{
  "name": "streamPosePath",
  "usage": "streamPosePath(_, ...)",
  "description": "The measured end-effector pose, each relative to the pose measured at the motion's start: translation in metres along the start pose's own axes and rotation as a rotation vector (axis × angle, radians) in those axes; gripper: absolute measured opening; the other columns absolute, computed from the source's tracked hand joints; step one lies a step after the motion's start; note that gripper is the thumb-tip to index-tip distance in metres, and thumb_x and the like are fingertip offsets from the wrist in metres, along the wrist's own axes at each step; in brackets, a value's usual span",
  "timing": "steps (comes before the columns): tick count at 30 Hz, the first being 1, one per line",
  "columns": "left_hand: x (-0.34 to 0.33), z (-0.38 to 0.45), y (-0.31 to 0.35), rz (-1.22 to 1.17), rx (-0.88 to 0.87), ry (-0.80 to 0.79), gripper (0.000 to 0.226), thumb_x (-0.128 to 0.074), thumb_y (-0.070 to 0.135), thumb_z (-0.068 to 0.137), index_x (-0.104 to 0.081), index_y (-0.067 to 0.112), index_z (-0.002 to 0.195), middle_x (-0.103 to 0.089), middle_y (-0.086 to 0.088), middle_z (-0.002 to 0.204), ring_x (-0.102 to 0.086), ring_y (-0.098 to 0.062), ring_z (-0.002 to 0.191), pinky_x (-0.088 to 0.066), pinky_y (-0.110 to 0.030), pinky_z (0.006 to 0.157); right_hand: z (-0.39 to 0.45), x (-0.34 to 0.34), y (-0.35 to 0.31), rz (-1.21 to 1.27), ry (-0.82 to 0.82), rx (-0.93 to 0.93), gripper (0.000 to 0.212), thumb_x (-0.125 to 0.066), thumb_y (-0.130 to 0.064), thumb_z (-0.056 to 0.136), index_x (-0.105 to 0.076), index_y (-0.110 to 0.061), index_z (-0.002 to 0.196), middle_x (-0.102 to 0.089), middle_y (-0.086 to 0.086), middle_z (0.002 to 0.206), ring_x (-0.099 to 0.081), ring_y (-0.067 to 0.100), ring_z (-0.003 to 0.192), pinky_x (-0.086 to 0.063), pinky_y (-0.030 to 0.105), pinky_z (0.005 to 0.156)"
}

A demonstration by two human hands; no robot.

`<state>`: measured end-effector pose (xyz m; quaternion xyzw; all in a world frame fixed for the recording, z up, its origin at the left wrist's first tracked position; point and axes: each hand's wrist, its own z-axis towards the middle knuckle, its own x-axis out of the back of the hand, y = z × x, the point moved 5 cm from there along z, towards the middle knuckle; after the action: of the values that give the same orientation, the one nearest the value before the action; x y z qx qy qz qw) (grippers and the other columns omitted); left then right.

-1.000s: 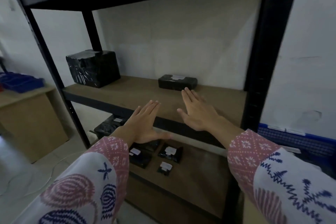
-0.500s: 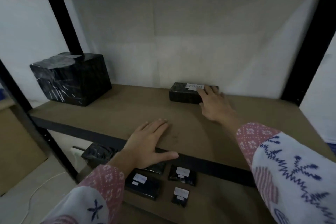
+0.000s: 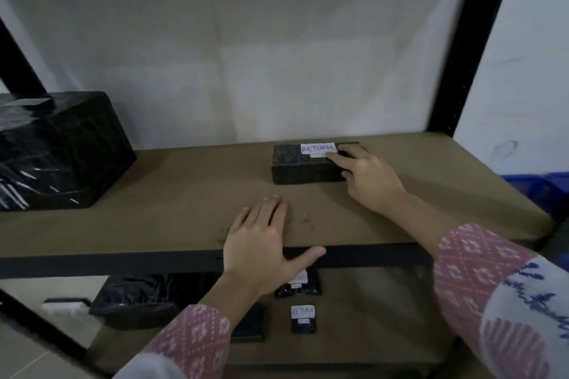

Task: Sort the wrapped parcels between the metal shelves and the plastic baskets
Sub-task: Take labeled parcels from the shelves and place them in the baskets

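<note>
Right hand (image 3: pixel 368 177) grasping the right end of the small black parcel (image 3: pixel 303 164) labelled RETURN, which lies at the back of the middle shelf (image 3: pixel 172 194); left hand (image 3: pixel 260 244), fingers released, pressing flat on the shelf's front edge.

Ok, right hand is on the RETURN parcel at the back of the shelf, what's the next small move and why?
Probably close the right hand round the parcel's right end and lift it off the shelf. The fingers lie over its top and the thumb is at its front, while the left hand rests flat at the shelf edge.
</note>
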<state>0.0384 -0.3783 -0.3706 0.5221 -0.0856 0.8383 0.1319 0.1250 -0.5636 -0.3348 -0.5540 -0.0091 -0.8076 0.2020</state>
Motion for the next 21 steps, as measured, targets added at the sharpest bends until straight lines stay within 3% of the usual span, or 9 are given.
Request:
streamPosePath(5, 0.0, -0.002, 0.001, -0.012, 0.003, 0.024, 0.091, -0.026, 0.081, 0.076, -0.062, 0.008, 0.116, -0.062, -0.007, 0.122, -0.06, -0.022, 0.11, -0.046, -0.04, 0.096, -0.047, 0.029, 0.004, 0.126, 0.178, -0.059, 0.051, -0.061, -0.019, 0.08, -0.053, -0.017, 0.131, -0.051, 0.01, 0.131, -0.046, 0.033, 0.118, -0.044, 0.046, 0.095)
streamPosePath(8, 0.001, -0.002, 0.002, -0.001, -0.003, 0.041, 0.09, -0.025, 0.081, 0.077, -0.062, 0.008, 0.115, -0.062, -0.007, 0.121, -0.06, -0.023, 0.109, -0.044, -0.038, 0.095, -0.05, 0.035, 0.017, 0.324, 0.244, -0.372, 0.061, -0.058, -0.043, 0.085, -0.042, -0.012, 0.135, -0.044, 0.016, 0.131, -0.042, 0.033, 0.121, -0.037, 0.042, 0.102)
streamPosePath(10, 0.003, -0.002, 0.003, -0.002, -0.004, 0.059, 0.089, -0.025, 0.08, 0.077, -0.063, 0.008, 0.112, -0.063, -0.006, 0.118, -0.061, -0.023, 0.107, -0.045, -0.037, 0.093, -0.045, 0.029, 0.024, 0.32, 0.122, -0.594, 0.079, -0.046, -0.067, 0.082, -0.044, -0.008, 0.134, -0.045, 0.019, 0.133, -0.04, 0.035, 0.125, -0.034, 0.044, 0.104)
streamPosePath(12, 0.004, -0.002, 0.004, -0.005, -0.004, 0.076, 0.088, -0.026, 0.08, 0.077, -0.064, 0.008, 0.11, -0.064, -0.007, 0.116, -0.062, -0.023, 0.105, -0.046, -0.037, 0.091, -0.042, 0.018, 0.027, 0.286, -0.046, -0.712, 0.09, -0.044, -0.078, 0.074, -0.047, -0.008, 0.132, -0.048, 0.017, 0.134, -0.042, 0.036, 0.125, -0.035, 0.046, 0.104)
streamPosePath(15, 0.004, -0.003, 0.004, -0.005, 0.0, 0.078, 0.087, -0.028, 0.08, 0.076, -0.064, 0.008, 0.111, -0.064, -0.006, 0.116, -0.062, -0.023, 0.104, -0.047, -0.036, 0.09, -0.039, 0.015, 0.03, 0.541, -0.021, -0.727, 0.078, -0.065, -0.068, 0.067, -0.056, -0.014, 0.123, -0.06, 0.007, 0.123, -0.054, 0.029, 0.114, -0.042, 0.04, 0.099)
streamPosePath(17, 0.004, -0.002, 0.005, -0.001, 0.005, 0.074, 0.088, -0.026, 0.08, 0.076, -0.064, 0.009, 0.112, -0.064, -0.006, 0.116, -0.062, -0.023, 0.104, -0.047, -0.037, 0.089, -0.041, 0.019, 0.029, 0.796, 0.091, -0.596, 0.064, -0.079, -0.041, 0.069, -0.055, -0.015, 0.122, -0.062, -0.002, 0.114, -0.059, 0.016, 0.106, -0.046, 0.018, 0.085)
streamPosePath(19, 0.005, -0.002, 0.005, 0.009, 0.01, 0.072, 0.089, -0.025, 0.08, 0.076, -0.064, 0.009, 0.112, -0.065, -0.006, 0.115, -0.062, -0.023, 0.104, -0.048, -0.037, 0.088, -0.047, 0.024, 0.03, 0.868, 0.168, -0.452, 0.068, -0.08, -0.019, 0.072, -0.045, -0.016, 0.13, -0.054, -0.01, 0.111, -0.052, 0.004, 0.104, -0.039, -0.001, 0.072)
streamPosePath(21, 0.004, -0.002, 0.005, 0.011, 0.016, 0.067, 0.089, -0.025, 0.081, 0.076, -0.063, 0.009, 0.113, -0.064, -0.006, 0.115, -0.062, -0.023, 0.104, -0.048, -0.037, 0.089, -0.052, 0.023, 0.03, 0.893, 0.181, -0.364, 0.075, -0.079, -0.013, 0.073, -0.036, -0.019, 0.134, -0.051, -0.007, 0.119, -0.049, 0.004, 0.11, -0.039, -0.001, 0.075)
